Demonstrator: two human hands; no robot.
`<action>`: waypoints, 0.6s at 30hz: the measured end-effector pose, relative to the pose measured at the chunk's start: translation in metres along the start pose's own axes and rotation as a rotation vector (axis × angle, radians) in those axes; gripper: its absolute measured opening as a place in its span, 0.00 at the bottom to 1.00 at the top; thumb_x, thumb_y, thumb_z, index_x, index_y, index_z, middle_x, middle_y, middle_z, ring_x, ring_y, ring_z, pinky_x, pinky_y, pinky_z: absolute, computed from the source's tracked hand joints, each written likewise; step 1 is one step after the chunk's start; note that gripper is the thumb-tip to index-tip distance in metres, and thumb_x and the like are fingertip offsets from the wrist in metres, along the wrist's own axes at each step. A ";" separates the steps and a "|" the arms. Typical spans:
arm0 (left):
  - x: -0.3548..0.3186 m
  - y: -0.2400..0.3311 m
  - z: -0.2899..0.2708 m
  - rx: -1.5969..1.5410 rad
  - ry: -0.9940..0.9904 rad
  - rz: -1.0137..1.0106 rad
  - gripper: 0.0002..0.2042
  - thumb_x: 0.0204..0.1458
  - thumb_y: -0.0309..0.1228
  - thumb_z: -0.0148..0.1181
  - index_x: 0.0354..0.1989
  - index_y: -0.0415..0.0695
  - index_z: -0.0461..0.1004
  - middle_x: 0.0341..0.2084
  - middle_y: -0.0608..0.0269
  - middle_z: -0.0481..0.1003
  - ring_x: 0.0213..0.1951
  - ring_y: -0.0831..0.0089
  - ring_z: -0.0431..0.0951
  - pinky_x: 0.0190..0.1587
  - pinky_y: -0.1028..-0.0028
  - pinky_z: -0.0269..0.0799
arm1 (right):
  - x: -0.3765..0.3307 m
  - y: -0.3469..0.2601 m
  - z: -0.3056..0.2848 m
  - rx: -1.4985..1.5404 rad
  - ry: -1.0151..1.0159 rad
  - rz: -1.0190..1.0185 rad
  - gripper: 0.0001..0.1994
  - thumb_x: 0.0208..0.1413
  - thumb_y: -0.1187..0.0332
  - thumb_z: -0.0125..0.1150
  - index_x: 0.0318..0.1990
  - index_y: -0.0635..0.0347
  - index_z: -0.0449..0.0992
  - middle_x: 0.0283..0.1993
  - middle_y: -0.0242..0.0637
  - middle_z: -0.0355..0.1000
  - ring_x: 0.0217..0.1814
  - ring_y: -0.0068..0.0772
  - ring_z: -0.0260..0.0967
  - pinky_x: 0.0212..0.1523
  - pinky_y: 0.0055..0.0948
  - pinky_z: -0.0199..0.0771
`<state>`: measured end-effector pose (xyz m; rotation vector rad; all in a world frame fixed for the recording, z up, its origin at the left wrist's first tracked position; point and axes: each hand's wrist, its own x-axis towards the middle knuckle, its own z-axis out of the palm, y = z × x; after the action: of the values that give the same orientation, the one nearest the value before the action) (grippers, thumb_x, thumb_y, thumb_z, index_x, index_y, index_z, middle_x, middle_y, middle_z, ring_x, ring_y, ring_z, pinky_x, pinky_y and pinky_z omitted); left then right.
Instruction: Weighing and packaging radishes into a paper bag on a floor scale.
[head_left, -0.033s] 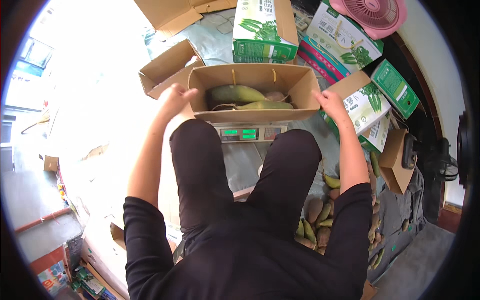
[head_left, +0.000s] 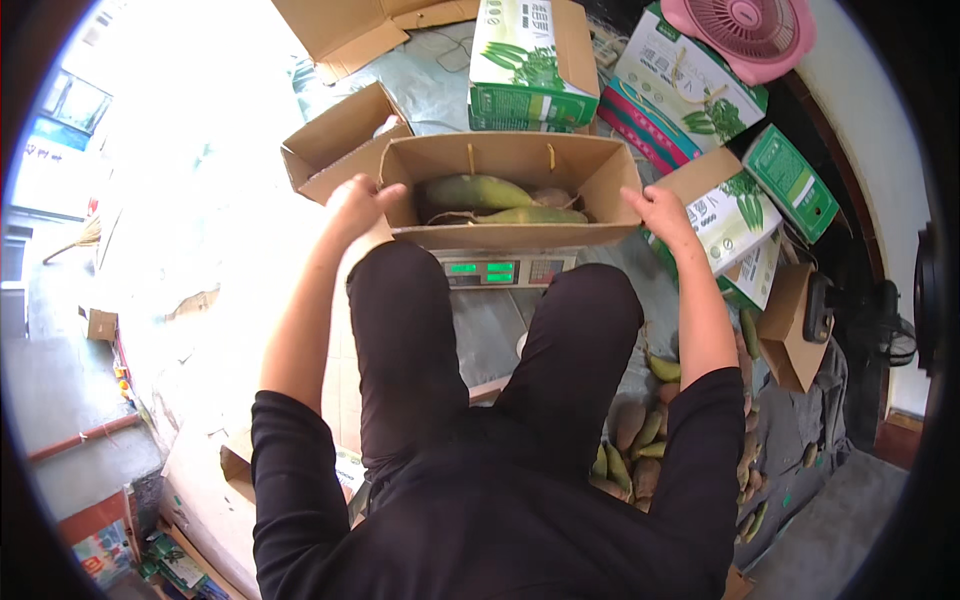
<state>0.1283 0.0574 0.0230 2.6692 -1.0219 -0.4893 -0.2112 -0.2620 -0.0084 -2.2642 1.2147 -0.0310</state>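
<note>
An open cardboard box [head_left: 510,237] sits on a digital scale [head_left: 540,271] with a lit green display, just beyond my knees. Inside it lie large green radishes [head_left: 478,192] and a brownish root [head_left: 552,197] partly hidden behind them. Two yellow cord loops hang on its far inner wall. My left hand [head_left: 360,208] is closed at the box's left end, thumb pointing inward over the edge. At the right end, my right hand [head_left: 660,212] pinches the upper edge between thumb and fingers.
A second open carton [head_left: 335,140] stands behind at left. Printed green-and-white boxes [head_left: 530,60] and a pink fan [head_left: 745,35] fill the far right. Several loose radishes and roots [head_left: 632,425] lie by my right elbow, near an empty-looking carton [head_left: 790,345].
The whole view has shifted slightly. Both hands stay at the ends of the box, and its contents look the same.
</note>
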 end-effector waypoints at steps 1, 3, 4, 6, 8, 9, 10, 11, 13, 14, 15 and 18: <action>0.002 -0.001 0.005 -0.022 -0.055 -0.047 0.26 0.47 0.52 0.60 0.35 0.35 0.77 0.34 0.46 0.77 0.38 0.56 0.78 0.43 0.62 0.72 | 0.000 -0.008 0.002 -0.042 0.003 -0.028 0.28 0.48 0.43 0.57 0.25 0.68 0.73 0.24 0.51 0.71 0.29 0.51 0.69 0.35 0.42 0.67; 0.004 0.008 0.010 -0.043 -0.134 -0.157 0.26 0.47 0.51 0.59 0.38 0.36 0.77 0.38 0.45 0.77 0.43 0.55 0.77 0.46 0.62 0.71 | -0.001 -0.018 -0.003 -0.061 -0.054 0.034 0.27 0.48 0.45 0.56 0.26 0.68 0.74 0.26 0.53 0.72 0.32 0.54 0.70 0.37 0.43 0.68; 0.004 0.010 0.010 -0.033 -0.154 -0.234 0.25 0.48 0.50 0.59 0.40 0.36 0.77 0.39 0.45 0.77 0.45 0.56 0.77 0.48 0.63 0.71 | -0.001 -0.024 -0.002 -0.075 -0.122 0.106 0.25 0.49 0.48 0.55 0.27 0.68 0.75 0.28 0.55 0.73 0.35 0.56 0.71 0.39 0.44 0.69; 0.011 0.002 0.014 -0.018 -0.158 -0.319 0.23 0.48 0.48 0.59 0.41 0.38 0.77 0.41 0.47 0.76 0.47 0.56 0.76 0.51 0.63 0.70 | 0.002 -0.029 0.001 -0.166 -0.098 0.047 0.24 0.48 0.50 0.53 0.29 0.68 0.76 0.31 0.56 0.73 0.38 0.57 0.71 0.41 0.45 0.69; 0.009 0.005 0.014 0.052 -0.115 -0.251 0.22 0.48 0.46 0.59 0.42 0.39 0.77 0.43 0.48 0.76 0.48 0.55 0.75 0.52 0.63 0.70 | 0.003 -0.027 0.000 -0.260 -0.066 0.007 0.22 0.48 0.53 0.52 0.32 0.68 0.77 0.34 0.57 0.74 0.41 0.57 0.72 0.44 0.45 0.70; 0.008 0.007 0.013 0.019 -0.130 -0.262 0.20 0.48 0.43 0.59 0.42 0.39 0.77 0.43 0.47 0.76 0.48 0.54 0.75 0.52 0.63 0.70 | 0.003 -0.026 0.000 -0.300 -0.046 0.012 0.22 0.48 0.54 0.51 0.33 0.67 0.78 0.36 0.57 0.73 0.43 0.56 0.71 0.45 0.46 0.69; 0.007 0.002 0.012 0.015 -0.120 -0.267 0.20 0.48 0.43 0.59 0.42 0.39 0.77 0.43 0.47 0.76 0.48 0.54 0.75 0.52 0.63 0.70 | 0.003 -0.031 -0.001 -0.339 -0.028 0.011 0.21 0.48 0.55 0.51 0.35 0.67 0.78 0.39 0.57 0.73 0.45 0.56 0.71 0.47 0.46 0.69; 0.009 -0.004 0.014 -0.009 -0.114 -0.248 0.20 0.47 0.42 0.59 0.42 0.39 0.77 0.43 0.47 0.75 0.48 0.55 0.75 0.51 0.63 0.70 | 0.004 -0.037 -0.003 -0.340 -0.022 0.002 0.21 0.48 0.55 0.51 0.35 0.67 0.78 0.39 0.57 0.73 0.45 0.56 0.71 0.47 0.46 0.69; 0.010 -0.014 0.013 -0.048 -0.081 -0.204 0.19 0.45 0.41 0.59 0.40 0.38 0.78 0.40 0.46 0.76 0.46 0.54 0.76 0.49 0.63 0.71 | 0.002 -0.052 -0.009 -0.345 0.006 0.005 0.20 0.47 0.56 0.51 0.34 0.67 0.78 0.39 0.57 0.73 0.45 0.56 0.71 0.47 0.46 0.69; 0.011 -0.019 0.011 -0.049 -0.076 -0.202 0.19 0.45 0.41 0.59 0.40 0.38 0.78 0.40 0.46 0.76 0.46 0.54 0.76 0.49 0.63 0.71 | 0.001 -0.063 -0.012 -0.345 0.011 0.003 0.20 0.47 0.56 0.51 0.34 0.67 0.78 0.39 0.57 0.73 0.45 0.56 0.71 0.47 0.46 0.69; 0.012 -0.025 0.008 -0.068 -0.074 -0.218 0.18 0.45 0.41 0.60 0.37 0.37 0.78 0.38 0.45 0.77 0.44 0.54 0.77 0.47 0.63 0.72 | -0.001 -0.076 -0.016 -0.323 0.032 -0.005 0.20 0.46 0.56 0.51 0.34 0.66 0.78 0.39 0.56 0.73 0.45 0.56 0.71 0.47 0.46 0.69; 0.020 -0.086 0.022 -0.234 -0.038 -0.232 0.16 0.44 0.39 0.60 0.33 0.36 0.79 0.32 0.46 0.78 0.38 0.56 0.79 0.43 0.64 0.72 | 0.000 -0.121 -0.020 -0.308 0.048 -0.075 0.19 0.44 0.57 0.51 0.32 0.65 0.79 0.38 0.55 0.74 0.44 0.56 0.72 0.46 0.47 0.70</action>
<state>0.1848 0.1038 -0.0308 2.5850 -0.6211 -0.6637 -0.1252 -0.2192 0.0672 -2.5875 1.2284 0.0793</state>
